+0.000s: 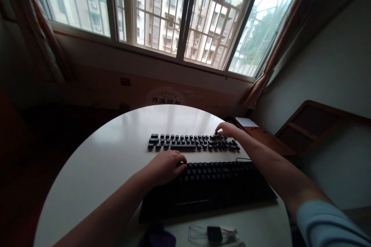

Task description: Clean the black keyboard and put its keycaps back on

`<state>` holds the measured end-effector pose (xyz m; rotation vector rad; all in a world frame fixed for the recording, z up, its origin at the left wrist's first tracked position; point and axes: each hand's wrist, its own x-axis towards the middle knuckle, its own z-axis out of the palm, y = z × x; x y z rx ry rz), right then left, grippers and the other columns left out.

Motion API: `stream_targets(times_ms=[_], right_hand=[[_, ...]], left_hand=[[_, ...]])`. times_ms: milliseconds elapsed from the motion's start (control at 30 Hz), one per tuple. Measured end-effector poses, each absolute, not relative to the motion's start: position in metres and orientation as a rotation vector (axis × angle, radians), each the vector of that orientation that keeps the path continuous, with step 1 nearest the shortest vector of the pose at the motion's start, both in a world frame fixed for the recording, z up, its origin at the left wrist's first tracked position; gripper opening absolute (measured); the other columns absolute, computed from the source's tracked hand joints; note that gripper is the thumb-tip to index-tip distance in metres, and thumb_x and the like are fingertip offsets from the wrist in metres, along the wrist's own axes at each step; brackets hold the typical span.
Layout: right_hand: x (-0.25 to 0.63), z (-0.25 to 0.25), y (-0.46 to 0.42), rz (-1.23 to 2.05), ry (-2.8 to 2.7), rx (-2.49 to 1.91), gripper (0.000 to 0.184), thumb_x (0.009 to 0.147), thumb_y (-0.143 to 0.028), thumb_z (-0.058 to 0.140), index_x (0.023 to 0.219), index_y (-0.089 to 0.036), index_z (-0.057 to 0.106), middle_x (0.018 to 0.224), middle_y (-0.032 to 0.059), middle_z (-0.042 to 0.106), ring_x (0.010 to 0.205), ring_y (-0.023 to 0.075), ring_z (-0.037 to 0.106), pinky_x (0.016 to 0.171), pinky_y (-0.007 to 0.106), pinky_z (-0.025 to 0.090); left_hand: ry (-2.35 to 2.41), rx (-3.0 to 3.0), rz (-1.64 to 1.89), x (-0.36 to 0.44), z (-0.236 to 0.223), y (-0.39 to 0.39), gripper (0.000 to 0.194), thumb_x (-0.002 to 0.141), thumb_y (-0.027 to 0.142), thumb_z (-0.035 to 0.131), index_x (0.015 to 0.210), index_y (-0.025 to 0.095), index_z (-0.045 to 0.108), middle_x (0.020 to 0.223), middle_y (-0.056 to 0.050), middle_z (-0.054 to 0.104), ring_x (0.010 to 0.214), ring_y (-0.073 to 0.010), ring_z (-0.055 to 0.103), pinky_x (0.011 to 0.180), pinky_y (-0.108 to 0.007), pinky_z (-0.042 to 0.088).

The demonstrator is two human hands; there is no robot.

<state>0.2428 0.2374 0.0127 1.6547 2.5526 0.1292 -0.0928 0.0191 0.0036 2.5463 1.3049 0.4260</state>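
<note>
A black keyboard (214, 185) lies on the round white table (110, 154) in front of me. Beyond it, loose black keycaps (191, 142) are laid out in rows in a keyboard layout. My left hand (165, 166) rests with curled fingers on the keyboard's left end, fingertips touching the top-left keys. My right hand (227, 129) reaches out to the far right end of the keycap rows, its fingers pinched on a keycap (216, 134).
A small black part with a wire loop (214, 234) lies at the table's near edge, with a dark purple thing (158, 236) beside it. A wooden chair or frame (313, 127) stands at right. A barred window (174, 15) and curtains are behind.
</note>
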Motion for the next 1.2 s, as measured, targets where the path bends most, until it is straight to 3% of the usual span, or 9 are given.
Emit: stream_targets(times_ms=[200, 433, 600, 767, 1200], right_hand=[[0.234, 0.02, 0.229, 0.178, 2.647, 1.709, 0.02, 0.079, -0.021, 0.069, 0.095, -0.027, 0.08, 0.103, 0.0022, 0.076, 0.099, 0.0209, 0.069, 0.09, 0.026, 0.05], [0.252, 0.049, 0.161, 0.301, 2.921, 1.814, 0.025, 0.093, -0.028, 0.059, 0.112, -0.024, 0.074, 0.118, 0.0045, 0.071, 0.108, 0.0203, 0.066, 0.096, 0.029, 0.049], [0.292, 0.02, 0.053, 0.268, 3.241, 1.84, 0.022, 0.091, -0.031, 0.061, 0.108, -0.026, 0.075, 0.111, 0.0048, 0.073, 0.102, 0.0219, 0.068, 0.092, 0.034, 0.054], [0.309, -0.02, -0.018, 0.319, 3.146, 1.962, 0.025, 0.092, -0.023, 0.058, 0.111, -0.028, 0.074, 0.109, 0.005, 0.073, 0.099, 0.0217, 0.069, 0.091, 0.036, 0.056], [0.28, -0.023, -0.024, 0.409, 3.051, 1.945, 0.02, 0.092, -0.022, 0.059, 0.098, -0.027, 0.077, 0.1, 0.0044, 0.074, 0.089, 0.0193, 0.068, 0.08, 0.03, 0.054]], left_hand=[[1.317, 2.531, 0.408, -0.091, 0.007, 0.018, 0.026, 0.091, 0.033, 0.052, 0.104, 0.024, 0.073, 0.104, -0.007, 0.072, 0.094, -0.0241, 0.066, 0.082, -0.035, 0.049], [1.313, 2.527, 0.411, -0.091, 0.007, 0.021, 0.027, 0.091, 0.034, 0.051, 0.104, 0.024, 0.073, 0.106, -0.007, 0.072, 0.094, -0.0239, 0.065, 0.083, -0.035, 0.049], [1.306, 2.542, 0.409, -0.091, 0.003, 0.024, 0.028, 0.091, 0.034, 0.051, 0.105, 0.024, 0.073, 0.107, -0.007, 0.072, 0.093, -0.0231, 0.066, 0.083, -0.035, 0.049], [1.308, 2.546, 0.414, -0.089, 0.0, 0.026, 0.029, 0.091, 0.035, 0.05, 0.105, 0.024, 0.073, 0.107, -0.007, 0.073, 0.095, -0.0232, 0.066, 0.085, -0.034, 0.049], [1.334, 2.542, 0.419, -0.087, 0.007, 0.024, 0.031, 0.091, 0.037, 0.049, 0.105, 0.024, 0.074, 0.106, -0.007, 0.073, 0.096, -0.0232, 0.066, 0.085, -0.033, 0.048]])
